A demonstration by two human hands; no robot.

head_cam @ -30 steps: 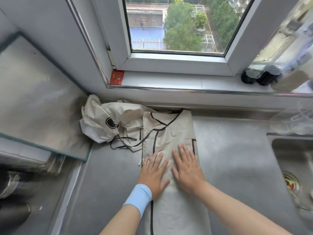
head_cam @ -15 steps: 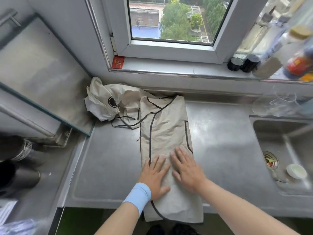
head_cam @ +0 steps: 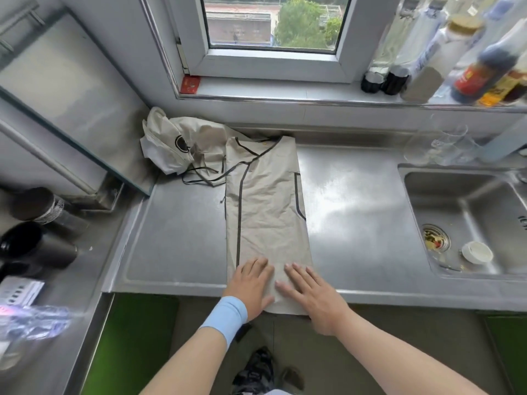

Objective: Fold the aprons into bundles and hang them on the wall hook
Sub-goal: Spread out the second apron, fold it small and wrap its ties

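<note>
Bare counter point(head_cam: 350, 212) right of apron point(head_cam: 265, 212); crumpled apron point(head_cam: 182, 146) back-left

The arms point(head_cam: 199, 357) are bare. A light blue band point(head_cam: 225, 316) wraps the wrist behind the left hand point(head_cam: 251, 283). One shoe point(head_cam: 253, 372) looks dark.

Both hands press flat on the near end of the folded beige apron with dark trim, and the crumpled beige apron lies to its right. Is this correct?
Not quite: the head view shows the crumpled beige apron to the left of the folded beige apron with dark trim. The left hand and right hand do press flat on its near end.
</note>
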